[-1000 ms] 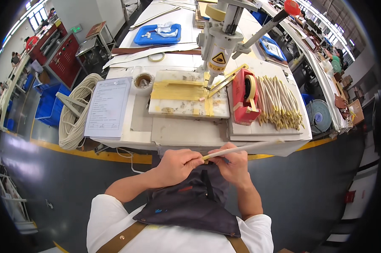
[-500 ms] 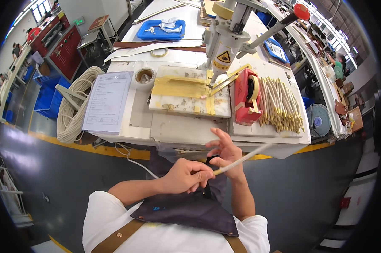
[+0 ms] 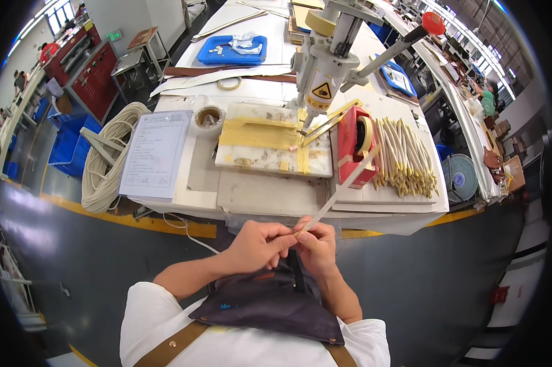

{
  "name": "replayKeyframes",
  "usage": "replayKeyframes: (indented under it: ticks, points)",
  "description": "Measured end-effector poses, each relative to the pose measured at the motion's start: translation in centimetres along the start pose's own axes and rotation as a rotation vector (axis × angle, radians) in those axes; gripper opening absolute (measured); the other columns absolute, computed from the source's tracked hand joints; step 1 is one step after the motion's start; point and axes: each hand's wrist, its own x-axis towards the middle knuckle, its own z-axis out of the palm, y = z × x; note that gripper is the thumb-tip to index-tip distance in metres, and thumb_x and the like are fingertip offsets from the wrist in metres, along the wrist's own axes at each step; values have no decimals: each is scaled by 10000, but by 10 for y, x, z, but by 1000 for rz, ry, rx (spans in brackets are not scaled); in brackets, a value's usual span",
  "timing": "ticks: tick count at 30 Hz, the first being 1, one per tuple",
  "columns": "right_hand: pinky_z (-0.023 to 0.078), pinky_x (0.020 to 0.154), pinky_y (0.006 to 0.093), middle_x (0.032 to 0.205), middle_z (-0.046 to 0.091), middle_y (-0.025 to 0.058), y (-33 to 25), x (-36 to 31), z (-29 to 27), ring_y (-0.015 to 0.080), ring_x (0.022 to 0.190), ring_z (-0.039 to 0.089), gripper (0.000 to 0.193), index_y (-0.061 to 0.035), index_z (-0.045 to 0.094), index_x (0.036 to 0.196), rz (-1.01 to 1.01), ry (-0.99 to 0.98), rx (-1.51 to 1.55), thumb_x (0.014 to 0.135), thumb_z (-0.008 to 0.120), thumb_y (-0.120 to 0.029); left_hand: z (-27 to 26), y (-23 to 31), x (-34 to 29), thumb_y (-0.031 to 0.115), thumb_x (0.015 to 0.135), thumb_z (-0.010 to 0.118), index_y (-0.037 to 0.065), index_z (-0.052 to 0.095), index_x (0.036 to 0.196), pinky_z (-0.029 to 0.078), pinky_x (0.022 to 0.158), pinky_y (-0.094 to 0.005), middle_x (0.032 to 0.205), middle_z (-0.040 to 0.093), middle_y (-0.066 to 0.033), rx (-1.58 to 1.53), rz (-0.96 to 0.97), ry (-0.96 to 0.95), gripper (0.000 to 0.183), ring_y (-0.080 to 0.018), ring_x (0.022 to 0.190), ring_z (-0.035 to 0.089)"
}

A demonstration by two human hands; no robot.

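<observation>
Pinched between both hands is a short piece of whitish cord (image 3: 343, 191), slanting up and to the right past the table's near edge. My left hand (image 3: 257, 246) is closed on its lower end, fingertips together. Beside it, touching, my right hand (image 3: 318, 248) grips the same cord with thumb and fingers. The fingers hide the lower end. Beyond the upper end stands a red tape dispenser (image 3: 348, 165) with a yellow tape roll. To its right lies a pile of similar cords (image 3: 404, 153) with yellow ends.
A lever press (image 3: 322, 79) with a red knob (image 3: 434, 23) rises over a white slab (image 3: 245, 160) with yellow tape strips. At left are a printed sheet (image 3: 155, 153), a clear tape roll (image 3: 209, 116), a cord coil (image 3: 108, 165) and a blue bin (image 3: 71, 147). Behind sits a blue tray (image 3: 218, 56).
My right hand, open with fingers spread before, has come down and closed on the cord next to my left hand. The cord now points more steeply upward.
</observation>
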Motion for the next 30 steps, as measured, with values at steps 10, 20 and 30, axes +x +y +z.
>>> replayKeyframes:
  ticks: [10, 20, 30]
  points:
    - [400, 555, 266, 654, 522, 3, -24, 78, -15, 123, 645, 549, 244, 40, 705, 1026, 78, 10, -121, 969, 679, -195, -39, 0, 3, 143, 1016, 598, -52, 684, 1073, 426, 443, -185, 743, 617, -35, -45, -32, 157, 221, -55, 511, 527]
    - [533, 665, 280, 795, 710, 67, -25, 171, -43, 131, 693, 657, 357, 64, 653, 1161, -154, 366, -921, 884, 729, -147, -77, -21, 62, 43, 919, 672, 28, 731, 1079, 504, 656, -318, 876, 628, -98, 602, 542, 466, 170, -183, 736, 627]
    - [557, 773, 371, 976, 709, 179, -34, 208, -40, 256, 845, 713, 627, 64, 482, 1419, -274, 542, -1235, 876, 723, -135, -92, -26, 129, 86, 919, 642, -17, 705, 1017, 494, 723, -422, 888, 615, -146, 945, 699, 495, 156, -341, 823, 617]
